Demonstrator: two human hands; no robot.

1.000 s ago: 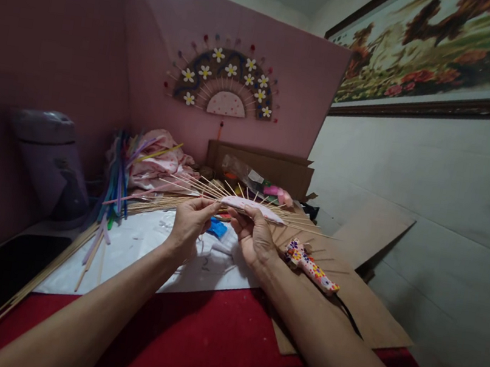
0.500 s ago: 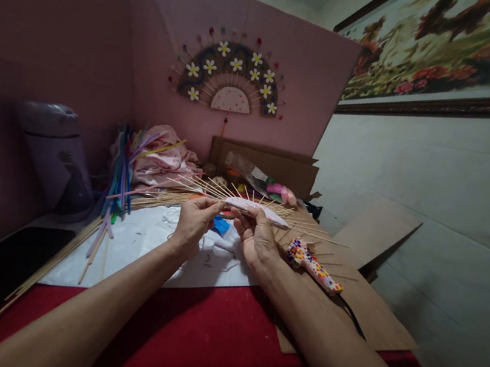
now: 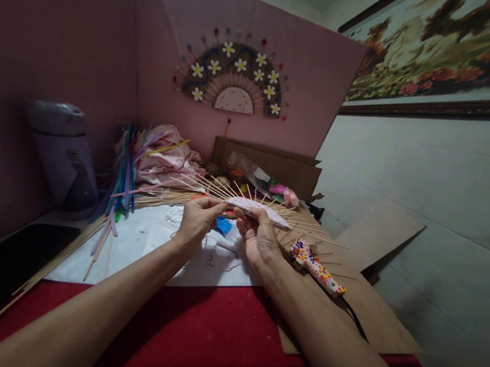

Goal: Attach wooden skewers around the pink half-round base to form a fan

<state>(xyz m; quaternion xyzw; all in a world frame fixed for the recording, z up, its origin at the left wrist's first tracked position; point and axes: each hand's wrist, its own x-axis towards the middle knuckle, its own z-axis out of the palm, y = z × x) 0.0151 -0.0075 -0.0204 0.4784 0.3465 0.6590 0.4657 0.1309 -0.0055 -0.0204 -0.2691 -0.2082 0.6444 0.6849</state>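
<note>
1. Piece: pale spotted piece (image 3: 263, 210), at the centre of the frame, raised in front of the person and seen nearly edge-on.
2. Long axis: runs left to right, dipping slightly toward the right end.
3. Thin sticks (image 3: 249, 193) spread from its far edge, toward the upper left, the top and the right of the frame.
4. Left hand (image 3: 197, 220): thumb and finger pinched narrow at the piece's left end. Whether a stick is also caught there: cannot tell.
5. Right hand (image 3: 261, 241): thumb against the near edge about midway along, fingers curled below; grip narrow, on the piece.
6. Key relation: from the left pinch, the piece extends rightward; its right end projects past the right thumb. Right hand is nearer that end.
7. Surroundings: flower-patterned tool (image 3: 318, 271) right of the right wrist, on brown cardboard (image 3: 376, 316); white sheet (image 3: 138, 247) below and left of the hands.
</note>
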